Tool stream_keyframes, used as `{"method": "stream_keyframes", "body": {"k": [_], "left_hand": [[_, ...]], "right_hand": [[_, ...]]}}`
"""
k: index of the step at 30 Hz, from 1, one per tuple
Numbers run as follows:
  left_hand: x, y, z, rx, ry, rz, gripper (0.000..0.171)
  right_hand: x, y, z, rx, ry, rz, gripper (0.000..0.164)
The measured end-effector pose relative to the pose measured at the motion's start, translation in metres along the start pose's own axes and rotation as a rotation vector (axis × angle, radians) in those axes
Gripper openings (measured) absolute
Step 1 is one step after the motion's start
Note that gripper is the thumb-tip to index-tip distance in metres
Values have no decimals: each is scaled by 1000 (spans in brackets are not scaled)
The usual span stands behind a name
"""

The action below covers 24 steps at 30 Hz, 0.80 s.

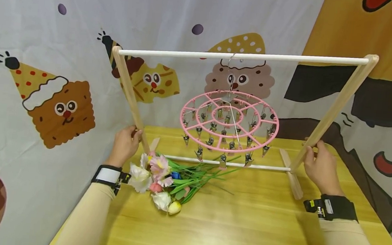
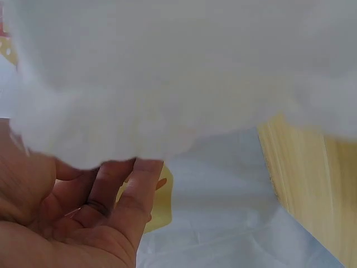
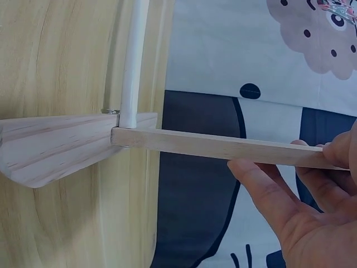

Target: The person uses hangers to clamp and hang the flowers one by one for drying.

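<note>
A small wooden clothes rack (image 1: 337, 102) stands on the table, with white rails at top and bottom. My left hand (image 1: 124, 143) holds its left post low down, and my right hand (image 1: 321, 166) grips the right post at a similar height. The right wrist view shows the thumb and fingers around the post (image 3: 195, 143). From the top rail hangs a pink round clip hanger (image 1: 228, 97) with several metal clips. Beside the left post lies a bunch of artificial flowers (image 1: 160, 167). A white petal (image 2: 156, 84) covers much of the left wrist view, hiding the left fingertips.
The yellow wood-grain table (image 1: 242, 227) extends toward me in front of the rack. A printed cartoon curtain (image 1: 156, 14) hangs close behind and on both sides. Green stems (image 1: 190, 182) reach across the lower rail's left half.
</note>
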<state>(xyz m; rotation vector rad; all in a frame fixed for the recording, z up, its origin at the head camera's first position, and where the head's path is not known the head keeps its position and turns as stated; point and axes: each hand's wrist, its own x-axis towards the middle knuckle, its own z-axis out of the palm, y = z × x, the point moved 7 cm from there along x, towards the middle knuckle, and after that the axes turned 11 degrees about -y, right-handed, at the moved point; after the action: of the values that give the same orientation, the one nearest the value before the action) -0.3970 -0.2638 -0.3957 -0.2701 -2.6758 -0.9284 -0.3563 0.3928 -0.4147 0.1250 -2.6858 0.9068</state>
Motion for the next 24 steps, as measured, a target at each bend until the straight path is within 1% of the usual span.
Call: {"method": "stream_keyframes", "body": {"k": [7,15,20,24], "left_hand": [[-2,3,-1,14,-5,1,27],[-7,5,1,13,-15,-12,30],[-9,7,0,-3,-23,-21,31],[-10,5,-1,-39,-36,-17,32]], "right_hand": [[-4,-2,-5,-2,8,-19,44],[-9,2,-6,-2,-18,12,46],[-10,2,-5,5,-12,29,47],[-11,-1,-4,11,9,34,47]]}}
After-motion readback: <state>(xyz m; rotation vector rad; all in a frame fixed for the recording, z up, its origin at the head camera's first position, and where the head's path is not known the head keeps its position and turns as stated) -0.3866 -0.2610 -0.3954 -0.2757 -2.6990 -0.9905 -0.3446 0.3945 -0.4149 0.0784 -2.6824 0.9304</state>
